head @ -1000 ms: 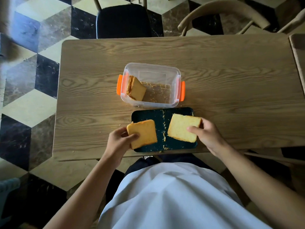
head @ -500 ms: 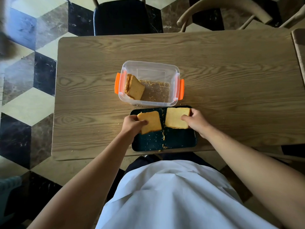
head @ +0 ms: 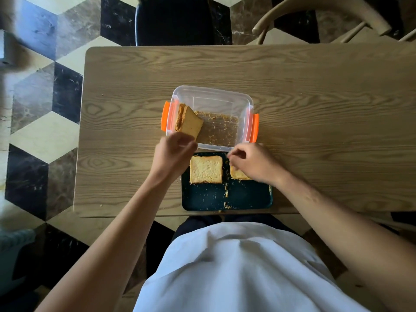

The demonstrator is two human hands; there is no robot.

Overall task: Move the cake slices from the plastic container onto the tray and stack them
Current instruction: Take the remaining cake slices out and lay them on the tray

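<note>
A clear plastic container (head: 244, 102) with orange clips stands mid-table. Cake slices (head: 188, 121) lean against its left wall, with crumbs on its floor. Just in front lies a dark tray (head: 225, 199). One cake slice (head: 206, 169) rests flat on the tray's far left. A second slice (head: 238, 174) lies to its right, mostly hidden under my right hand (head: 252, 163). That hand hovers above it with fingers loosely curled and nothing in them. My left hand (head: 173, 154) is empty, its fingers at the container's near left rim just below the leaning slices.
The wooden table (head: 315, 109) stretches wide to the right of the container. A dark chair (head: 174, 19) and a curved wooden chair (head: 322, 16) stand at the far side. Crumbs are scattered over the tray's near half.
Both hands let go of the slices they set on the tray's far half. My left hand rose to the container's near left rim; my right hand lifted slightly.
</note>
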